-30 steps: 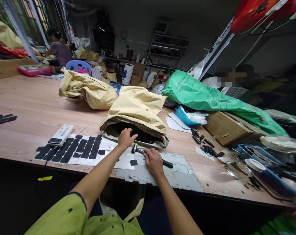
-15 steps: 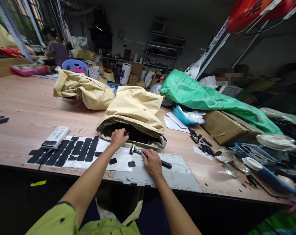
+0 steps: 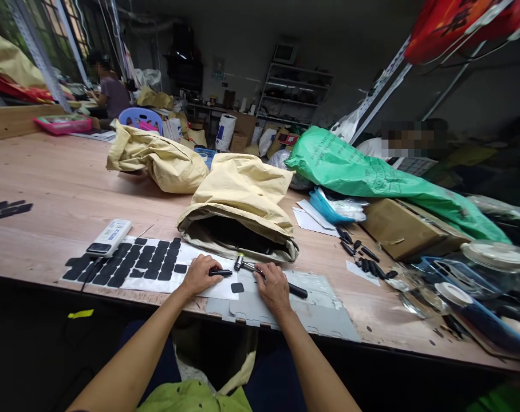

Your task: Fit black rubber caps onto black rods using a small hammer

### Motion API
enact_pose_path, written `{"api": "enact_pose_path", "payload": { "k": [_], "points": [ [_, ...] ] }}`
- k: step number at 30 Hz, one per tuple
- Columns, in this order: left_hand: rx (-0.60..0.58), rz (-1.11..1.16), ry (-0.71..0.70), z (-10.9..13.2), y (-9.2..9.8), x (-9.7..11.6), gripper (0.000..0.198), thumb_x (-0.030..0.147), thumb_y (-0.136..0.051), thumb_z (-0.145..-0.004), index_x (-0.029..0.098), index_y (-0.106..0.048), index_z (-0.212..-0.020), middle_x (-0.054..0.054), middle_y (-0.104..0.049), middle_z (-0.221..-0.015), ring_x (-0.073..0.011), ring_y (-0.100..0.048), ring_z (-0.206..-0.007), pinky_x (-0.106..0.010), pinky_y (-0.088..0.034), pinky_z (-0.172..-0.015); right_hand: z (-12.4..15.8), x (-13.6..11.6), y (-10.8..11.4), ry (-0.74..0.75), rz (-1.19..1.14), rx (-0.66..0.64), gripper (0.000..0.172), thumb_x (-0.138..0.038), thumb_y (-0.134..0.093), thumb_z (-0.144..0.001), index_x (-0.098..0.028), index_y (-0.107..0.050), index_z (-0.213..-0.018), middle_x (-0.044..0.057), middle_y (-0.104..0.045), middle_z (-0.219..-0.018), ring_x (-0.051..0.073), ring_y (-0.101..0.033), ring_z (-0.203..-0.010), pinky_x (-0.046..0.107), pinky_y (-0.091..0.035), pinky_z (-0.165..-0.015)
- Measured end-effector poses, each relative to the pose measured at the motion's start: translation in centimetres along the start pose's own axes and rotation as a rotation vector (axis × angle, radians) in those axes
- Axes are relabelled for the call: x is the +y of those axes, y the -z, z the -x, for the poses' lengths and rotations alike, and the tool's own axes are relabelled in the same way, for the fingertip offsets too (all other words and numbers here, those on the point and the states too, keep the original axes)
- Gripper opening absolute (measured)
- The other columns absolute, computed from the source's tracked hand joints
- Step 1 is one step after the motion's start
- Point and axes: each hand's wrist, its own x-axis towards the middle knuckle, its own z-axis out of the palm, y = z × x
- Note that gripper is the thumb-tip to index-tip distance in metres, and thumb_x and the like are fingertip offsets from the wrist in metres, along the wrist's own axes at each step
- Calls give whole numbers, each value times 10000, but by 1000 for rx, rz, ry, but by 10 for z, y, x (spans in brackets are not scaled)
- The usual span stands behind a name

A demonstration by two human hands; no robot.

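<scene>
A slim black rod-shaped piece point(image 3: 221, 272) lies crosswise, pinched by the left hand point(image 3: 199, 276).
Its free end points right, just beside the head of the steel-headed, black-gripped hammer point(image 3: 298, 290), whose shaft the right hand point(image 3: 272, 284) clasps with curled fingers.

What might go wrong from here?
The left hand, holding a black piece, is near the hammer head; a careless swing might catch it. The cable from the white device hangs off the table; a snag could drag that device across the black patches.
</scene>
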Motion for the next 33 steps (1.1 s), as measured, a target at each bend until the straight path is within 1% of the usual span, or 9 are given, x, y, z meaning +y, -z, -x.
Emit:
{"api": "enact_pose_path", "payload": {
  "k": [4,8,12,16,19,21,24,29,33],
  "points": [
    [9,45,29,0,1,0,147,284,-700,-751,237,-729,-887,-11,-662,-878,-223,-544,-922,-343,-407,-810,2,-8,7,-29,-17,1,245,-291,-468,-939,-232,-689,-1029,45,-639,-912,189,-555,-846,305,-398,-758],
    [-6,78,56,0,4,2,147,277,-710,-740,243,-741,-880,-14,-668,-888,-231,-550,-941,-341,-412,-811,12,-31,19,-119,-186,18,307,-371,-416,-979,-252,-670,-1103,27,-665,-969,164,-612,-886,262,-436,-735],
    [7,71,76,0,3,4,154,261,-729,-725,257,-761,-875,-10,-667,-864,-228,-549,-929,-352,-406,-826,22,-55,29,-89,-280,-11,325,-396,-409,-985,-253,-681,-1091,28,-677,-960,153,-634,-867,246,-461,-747],
    [23,69,68,0,1,2,160,252,-739,-723,257,-768,-881,-8,-660,-842,-220,-544,-912,-346,-408,-823,26,-70,30,-28,-293,20,332,-370,-398,-991,-246,-683,-1108,46,-678,-937,157,-633,-852,255,-473,-763],
    [24,65,64,0,1,1,118,234,-740,-719,249,-764,-833,-8,-654,-832,-215,-542,-903,-336,-407,-809,28,-74,24,13,-245,25,330,-347,-398,-991,-243,-687,-1112,54,-676,-922,167,-626,-853,266,-470,-776],
    [29,62,61,0,0,1,101,209,-737,-709,246,-759,-801,-5,-654,-828,-210,-543,-899,-335,-405,-807,30,-74,19,27,-205,5,330,-345,-398,-990,-245,-694,-1096,50,-672,-899,168,-623,-837,263,-463,-751],
    [46,78,59,1,-1,0,134,181,-736,-688,253,-759,-799,2,-657,-825,-204,-546,-891,-332,-409,-803,30,-74,18,4,-195,-19,330,-363,-400,-986,-258,-700,-1074,41,-668,-885,164,-623,-827,254,-454,-717],
    [66,93,64,0,-1,-1,144,179,-745,-684,253,-762,-806,-1,-659,-824,-205,-554,-898,-334,-421,-811,19,-71,32,-140,-311,24,347,-409,-409,-965,-260,-703,-1074,40,-672,-917,167,-623,-841,267,-463,-735],
    [55,81,82,-2,-2,-2,140,197,-751,-692,244,-766,-824,-3,-654,-815,-208,-551,-901,-334,-423,-809,15,-65,42,-294,-446,10,357,-442,-452,-920,-229,-723,-1011,55,-690,-916,189,-627,-845,302,-478,-772]
  ]
}}
